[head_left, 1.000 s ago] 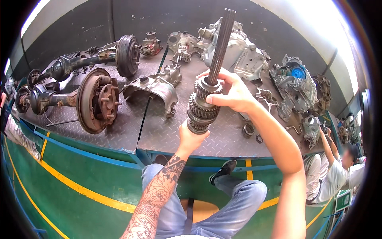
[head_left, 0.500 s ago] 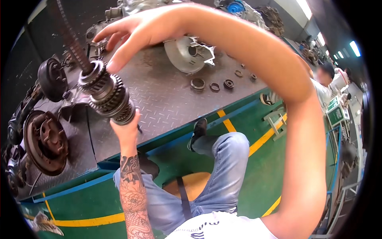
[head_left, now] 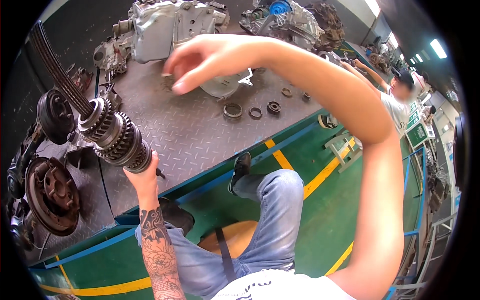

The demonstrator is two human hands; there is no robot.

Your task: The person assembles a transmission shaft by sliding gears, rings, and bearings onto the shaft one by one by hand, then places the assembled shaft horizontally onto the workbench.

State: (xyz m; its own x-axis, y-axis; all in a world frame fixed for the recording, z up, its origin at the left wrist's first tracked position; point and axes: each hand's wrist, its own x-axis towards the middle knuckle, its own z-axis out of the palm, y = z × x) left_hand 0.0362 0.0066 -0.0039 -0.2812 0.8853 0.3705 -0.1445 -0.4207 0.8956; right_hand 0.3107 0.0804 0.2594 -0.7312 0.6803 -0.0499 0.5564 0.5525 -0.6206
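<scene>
My left hand (head_left: 142,178) is closed round the lower end of a gear shaft (head_left: 117,136), a steel shaft stacked with toothed gears. It stands tilted above the workbench, its long ridged shaft end (head_left: 60,75) reaching up to the upper left. My right hand (head_left: 202,61) hovers over the bench to the right of the shaft, apart from it. Its thumb and bent fingers are spread, with nothing visible between them. Partly behind that hand lies a silver bell-shaped housing (head_left: 220,89). Several metal rings, among them a large ring (head_left: 232,111) and a small bearing (head_left: 273,107), lie beside it.
A rusty brake drum assembly (head_left: 52,195) and a black round part (head_left: 54,116) stand at the left of the patterned steel bench (head_left: 200,142). Large gearbox casings (head_left: 155,32) line the back. Another person (head_left: 397,102) is at the right, near a grey stool (head_left: 344,152).
My right hand has moved right, away from the gear shaft. My left hand and the shaft have shifted slightly left and down in view, as the whole view has shifted too.
</scene>
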